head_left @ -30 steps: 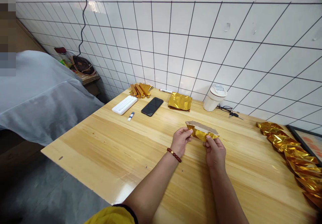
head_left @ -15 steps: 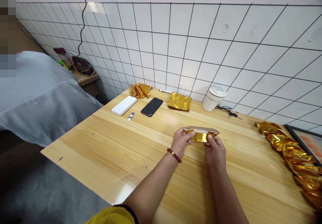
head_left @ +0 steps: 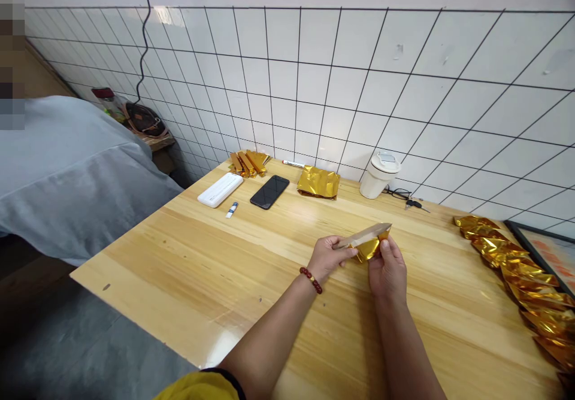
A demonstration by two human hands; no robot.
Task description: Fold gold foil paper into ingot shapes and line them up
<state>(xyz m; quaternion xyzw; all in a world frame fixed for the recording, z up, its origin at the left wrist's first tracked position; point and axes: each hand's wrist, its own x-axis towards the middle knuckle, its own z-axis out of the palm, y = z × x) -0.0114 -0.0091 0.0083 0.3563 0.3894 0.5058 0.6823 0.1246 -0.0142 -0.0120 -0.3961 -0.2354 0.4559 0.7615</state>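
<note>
Gold foil piece (head_left: 369,249) pinched btwn our 2 hands
Our L hand (head_left: 327,260) pinches one end, R hand (head_left: 390,273) the other; we hold it angled over wooden tbl (head_left: 179,280).

Left forearm (head_left: 274,328) and right forearm (head_left: 405,340) extended forward, left hand (head_left: 326,259) angled inward, right hand (head_left: 389,274) pointing forward, both pinching.

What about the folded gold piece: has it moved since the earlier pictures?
Yes. Judged against the white cup, the gold piece has tilted: in the picture, its right end is nearer the cup, its left end lower.
</note>
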